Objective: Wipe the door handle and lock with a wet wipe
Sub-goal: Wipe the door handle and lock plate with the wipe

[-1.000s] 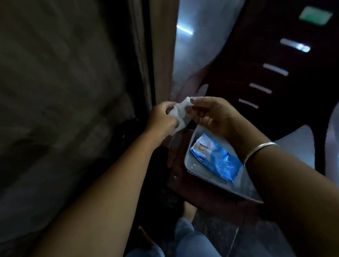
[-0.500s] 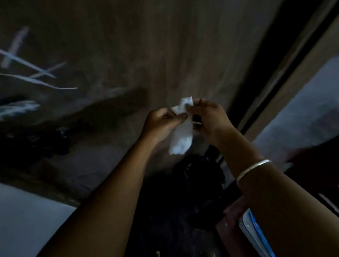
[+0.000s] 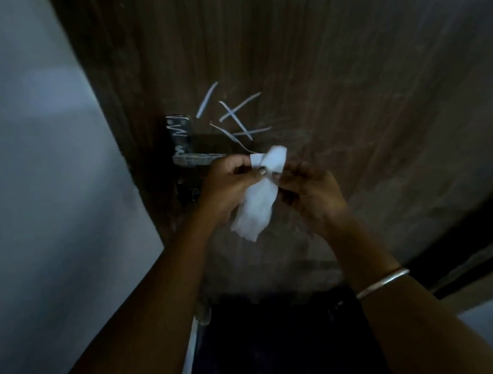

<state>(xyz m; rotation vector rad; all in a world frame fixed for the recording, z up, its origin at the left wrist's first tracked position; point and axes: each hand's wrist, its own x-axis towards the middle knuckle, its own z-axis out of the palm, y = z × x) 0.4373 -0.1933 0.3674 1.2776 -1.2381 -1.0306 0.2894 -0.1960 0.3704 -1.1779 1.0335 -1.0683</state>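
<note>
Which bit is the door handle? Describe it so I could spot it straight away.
Start at the big brown wooden door and go to its left edge, beside the pale wall. There a dark upright metal plate carries the door handle, a horizontal lever just left of the left hand. Unlike the white scratch marks nearby, it is solid grey metal.

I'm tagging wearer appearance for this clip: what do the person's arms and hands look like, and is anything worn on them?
Both forearms are bare, with no sleeves or gloves in view. The left hand wears nothing visible. The right hand has a thin, silver-coloured bangle around the wrist. One nail on the left hand looks dark, perhaps painted; the dim light makes that uncertain. No rings can be made out.
</note>
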